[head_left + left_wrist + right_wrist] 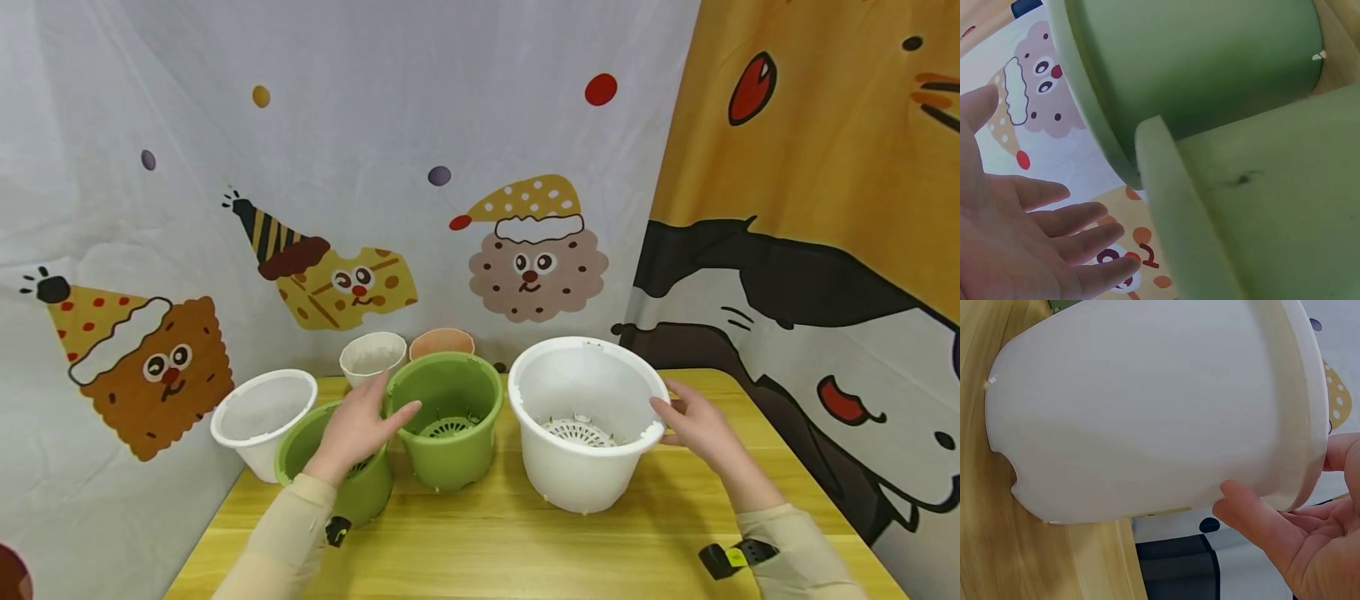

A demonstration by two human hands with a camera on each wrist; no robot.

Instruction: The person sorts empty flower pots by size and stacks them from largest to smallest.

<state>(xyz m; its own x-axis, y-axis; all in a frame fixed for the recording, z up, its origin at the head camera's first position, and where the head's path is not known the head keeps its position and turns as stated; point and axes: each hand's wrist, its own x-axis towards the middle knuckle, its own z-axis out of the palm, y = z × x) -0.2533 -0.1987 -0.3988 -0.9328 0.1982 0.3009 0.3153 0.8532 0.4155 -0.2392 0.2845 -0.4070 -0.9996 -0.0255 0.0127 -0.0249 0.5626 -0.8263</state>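
Note:
My right hand (697, 421) is at the right side of a large white plastic flowerpot (581, 479), its thumb and fingers on either side of the rim. In the right wrist view, fingertips (1232, 490) rest along the outer wall under the rim. The pot stands upright, with a slotted base showing inside. My left hand (363, 425) hovers with spread fingers over two green flowerpots, holding nothing. The nearer green flowerpot (371, 496) is partly hidden by the left forearm; the other green flowerpot (450, 462) stands right beside it.
A smaller white pot (258, 450) stands at the left table edge. Behind the green pots are a small cream pot (367, 350) and an orange-pink pot (442, 340). The wooden table (510, 550) meets a printed cloth backdrop (480, 83) at the back and right.

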